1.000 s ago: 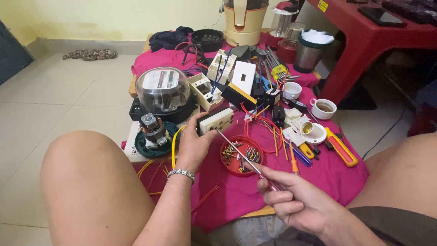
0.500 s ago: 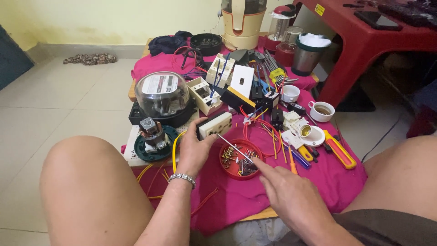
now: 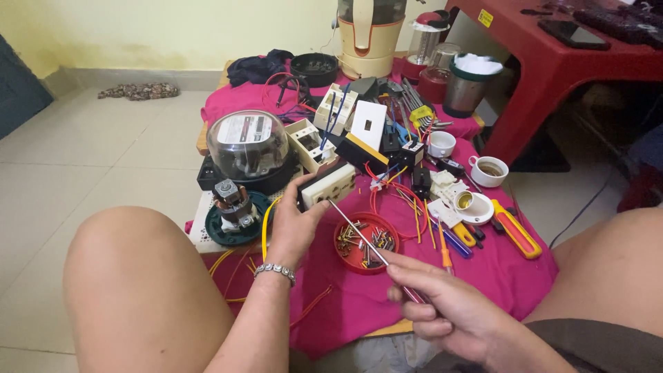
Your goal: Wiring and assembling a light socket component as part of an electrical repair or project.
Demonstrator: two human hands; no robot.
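The floor (image 3: 103,159) is laid with large pale beige tiles, their grout lines running diagonally through the view; soft, even light falls across it — no hard shadows. Along the top runs a yellow-painted wall (image 3: 166,27), scuffed and stained low down, meeting a grey tiled skirting (image 3: 138,74); at the skirting's foot lies a crumpled patterned rag (image 3: 138,90). A dark blue-grey panel (image 3: 19,90) juts in at the left edge. On the right stands a red plastic table (image 3: 552,69), glossy on top, its leg angling down to the tiles; beneath it the space is shadowed — contents unclear.
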